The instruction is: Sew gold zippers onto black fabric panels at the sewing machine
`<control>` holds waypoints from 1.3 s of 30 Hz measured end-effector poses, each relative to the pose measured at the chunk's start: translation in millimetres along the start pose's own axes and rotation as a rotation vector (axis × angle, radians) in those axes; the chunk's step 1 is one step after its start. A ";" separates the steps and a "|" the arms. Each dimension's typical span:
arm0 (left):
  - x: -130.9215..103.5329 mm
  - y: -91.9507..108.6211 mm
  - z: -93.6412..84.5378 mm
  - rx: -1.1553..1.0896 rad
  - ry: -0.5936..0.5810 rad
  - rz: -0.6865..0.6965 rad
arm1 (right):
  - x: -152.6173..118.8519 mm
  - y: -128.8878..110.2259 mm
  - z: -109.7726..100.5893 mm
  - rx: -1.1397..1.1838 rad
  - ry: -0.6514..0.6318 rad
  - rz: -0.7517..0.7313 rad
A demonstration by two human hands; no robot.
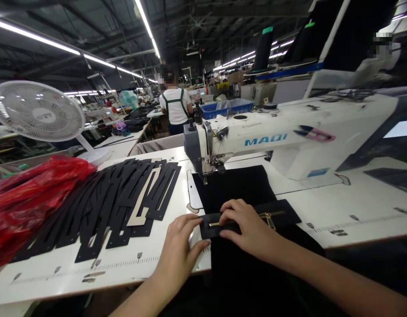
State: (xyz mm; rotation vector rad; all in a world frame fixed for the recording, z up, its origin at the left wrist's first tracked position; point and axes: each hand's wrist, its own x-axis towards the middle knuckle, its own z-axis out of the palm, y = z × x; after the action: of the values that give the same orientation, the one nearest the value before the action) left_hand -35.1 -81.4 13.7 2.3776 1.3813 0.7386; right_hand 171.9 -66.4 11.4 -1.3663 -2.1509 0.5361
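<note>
We reach in from the right with our bent right hand (241,224), pinching the flat black strip (282,211) with its shiny gold zipper (214,224), while our left hand (181,240), thumb and fingers apart, touches its end, soft black cloth (238,182) lying just beyond.

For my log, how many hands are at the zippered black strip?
2: left hand at the left end of the strip, right hand beside the gold zipper teeth.
</note>
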 end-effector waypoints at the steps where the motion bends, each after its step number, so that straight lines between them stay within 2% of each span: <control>1: -0.2 0.6 0.3 -0.004 0.003 -0.009 | 3.9 -1.9 -1.7 -0.012 -0.025 0.015; 3: 0.1 1.9 1.3 -0.001 0.008 -0.015 | 9.9 -4.6 -3.0 -0.050 -0.041 0.009; 6: 1.8 3.2 2.0 0.017 0.016 0.002 | 14.6 -6.0 -0.8 -0.119 -0.031 -0.079; 11: 3.8 2.2 0.1 0.073 0.029 0.083 | 15.8 -1.8 5.2 -0.194 0.004 -0.186; 17: 1.0 -0.2 1.9 0.107 0.049 0.124 | 5.7 5.5 -7.1 -0.137 0.156 -0.157; 22: 3.3 2.9 -3.1 0.103 0.007 0.122 | -6.9 -0.1 -20.4 0.018 0.089 -0.051; 27: 7.4 10.3 -4.0 0.076 0.061 0.110 | -14.9 -1.2 -9.8 -0.077 0.113 -0.156; 30: 8.8 9.7 0.6 -0.007 0.095 -0.012 | -16.5 -1.6 6.2 -0.175 0.139 -0.190; 32: 11.0 5.8 4.0 -0.143 0.101 -0.131 | -15.2 -2.1 15.9 -0.229 0.187 -0.193; 37: 20.4 0.4 4.2 -0.904 0.040 -0.545 | -21.9 5.4 23.8 -0.304 0.295 -0.229; 39: 17.4 4.6 2.8 -1.079 0.039 -0.626 | -36.8 9.4 23.9 -0.251 0.287 -0.247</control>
State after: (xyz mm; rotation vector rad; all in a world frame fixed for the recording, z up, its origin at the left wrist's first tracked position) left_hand -23.1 -68.6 18.5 1.0443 1.1690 0.9792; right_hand 176.3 -97.3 -21.0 -1.1920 -2.1536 -0.0275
